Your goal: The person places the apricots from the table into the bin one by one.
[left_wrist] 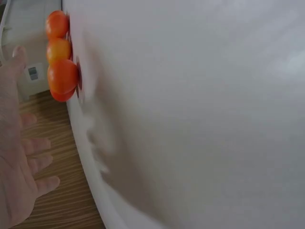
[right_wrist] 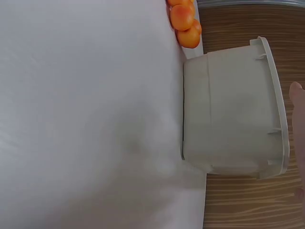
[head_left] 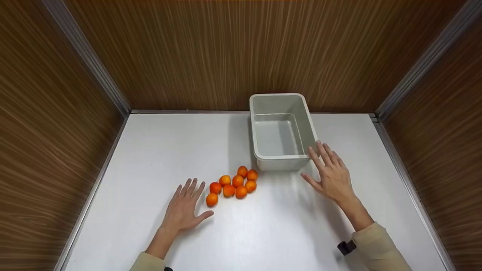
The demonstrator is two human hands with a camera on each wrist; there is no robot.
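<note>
Several small orange fruits [head_left: 233, 185] lie in a cluster on the white table [head_left: 158, 158], just in front of an empty grey plastic tub [head_left: 281, 131]. My left hand [head_left: 187, 206] rests flat on the table with fingers spread, its thumb just below the nearest fruit [head_left: 212, 199]. My right hand [head_left: 330, 174] hovers open beside the tub's front right corner, fingertips close to its rim. The left wrist view shows the fruits [left_wrist: 60, 57] beyond my spread fingers [left_wrist: 26, 157]. In the right wrist view the tub [right_wrist: 228, 109] stands close, with fruits [right_wrist: 183, 21] behind it.
Brown wood-grain walls [head_left: 233, 52] enclose the table on the left, back and right, with metal strips in the corners. A black wrist strap [head_left: 346, 247] shows at my right sleeve.
</note>
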